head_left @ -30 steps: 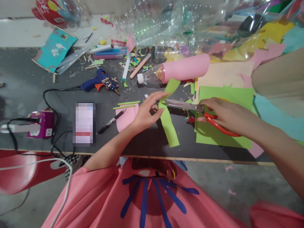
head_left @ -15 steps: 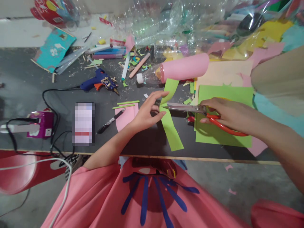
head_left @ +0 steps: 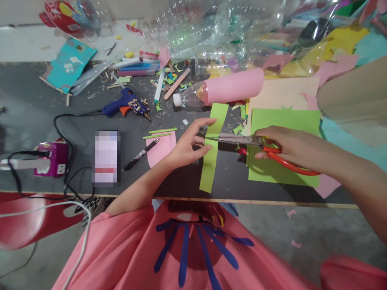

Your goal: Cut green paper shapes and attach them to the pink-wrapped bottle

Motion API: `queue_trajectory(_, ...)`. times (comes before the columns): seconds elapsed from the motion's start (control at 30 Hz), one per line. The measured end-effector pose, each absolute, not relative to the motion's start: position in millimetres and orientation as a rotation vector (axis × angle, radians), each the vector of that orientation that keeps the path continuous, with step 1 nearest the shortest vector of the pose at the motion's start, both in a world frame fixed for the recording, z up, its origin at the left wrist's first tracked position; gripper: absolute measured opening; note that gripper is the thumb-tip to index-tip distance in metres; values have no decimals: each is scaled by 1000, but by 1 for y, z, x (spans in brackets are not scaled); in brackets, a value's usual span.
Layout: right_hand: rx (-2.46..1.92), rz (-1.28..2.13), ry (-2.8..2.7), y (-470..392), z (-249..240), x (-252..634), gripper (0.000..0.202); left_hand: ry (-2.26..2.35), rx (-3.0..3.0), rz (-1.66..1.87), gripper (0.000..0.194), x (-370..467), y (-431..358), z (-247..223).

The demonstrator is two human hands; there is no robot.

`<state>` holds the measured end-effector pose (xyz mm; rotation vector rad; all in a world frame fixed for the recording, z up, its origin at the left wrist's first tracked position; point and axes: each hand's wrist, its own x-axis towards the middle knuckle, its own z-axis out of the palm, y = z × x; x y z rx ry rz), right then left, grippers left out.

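My left hand (head_left: 193, 141) holds a light green paper strip (head_left: 213, 161) by its left edge, with the index finger and thumb curled at its middle. The strip runs nearly upright in view, its lower end slanting left. My right hand (head_left: 278, 141) grips scissors (head_left: 242, 139) by their red handles. Their blades point left, and the tips lie across the middle of the strip, close to the left fingers. Whether the blades have cut into it I cannot tell. Under my right hand are green paper sheets (head_left: 284, 169).
Behind the strip lies a bottle wrapped in pink paper (head_left: 232, 86). Leftward are a pen (head_left: 140, 155), pink paper (head_left: 161, 149), a phone (head_left: 105, 159) and a blue glue gun (head_left: 125, 102) with a cord. Markers (head_left: 137, 66), scraps and clear plastic bottles (head_left: 193, 32) crowd the back.
The green strip, bent at its middle before, now looks straight, and its lower end has swung left. Both hands and the scissors have stayed almost in place.
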<state>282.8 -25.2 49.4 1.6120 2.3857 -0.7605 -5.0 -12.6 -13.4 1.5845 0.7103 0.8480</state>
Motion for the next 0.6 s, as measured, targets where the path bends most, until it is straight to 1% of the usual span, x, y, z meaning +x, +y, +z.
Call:
queue_trajectory(0.33, 1595, -716, 2412, -24, 52, 277, 79, 758, 1693, 860, 51, -5, -12, -15)
queue_trajectory(0.5, 1607, -756, 2355, -23, 55, 273, 83, 776, 1738, 878, 52, -5, -12, -15)
queue_trajectory(0.6, 1608, -761, 2356, -23, 55, 273, 82, 772, 1738, 884, 52, -5, -13, -14)
